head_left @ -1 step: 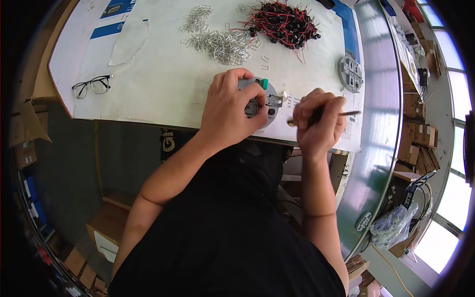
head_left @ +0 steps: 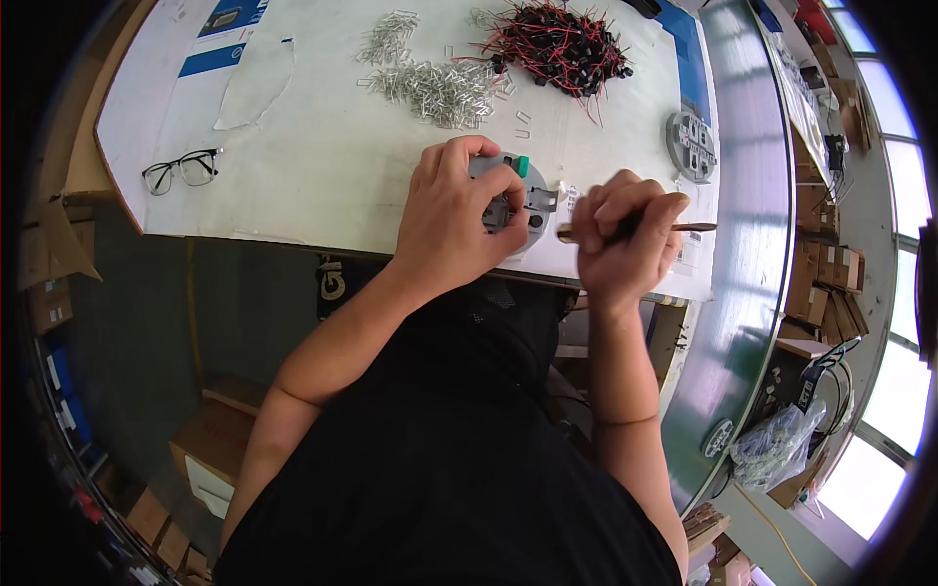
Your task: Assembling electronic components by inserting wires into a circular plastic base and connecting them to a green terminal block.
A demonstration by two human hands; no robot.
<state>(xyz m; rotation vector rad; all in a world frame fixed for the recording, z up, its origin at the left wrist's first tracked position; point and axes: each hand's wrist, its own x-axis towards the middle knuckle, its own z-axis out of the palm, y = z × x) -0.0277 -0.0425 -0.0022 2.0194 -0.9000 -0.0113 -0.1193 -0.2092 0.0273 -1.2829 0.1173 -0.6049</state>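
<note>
My left hand rests on a round grey plastic fixture near the table's front edge. Its thumb and index finger curl together over the fixture's middle, covering whatever lies beneath them. A small green block sits at the fixture's far rim, and a pale tab sticks out on its right side. Just right of the fixture, my right hand is closed round a slim rod-like tool. The tool lies roughly level, with a brassy end pointing at the fixture; its exact kind cannot be made out.
Beyond my hands are a pile of U-shaped metal clips and a heap of black parts with red wires. A second grey fixture stands at the right edge. Eyeglasses lie on the left of the white table.
My right hand has shifted slightly left with the tool, bringing its brassy end closer to the fixture. My left hand and the fixture have stayed in place.
</note>
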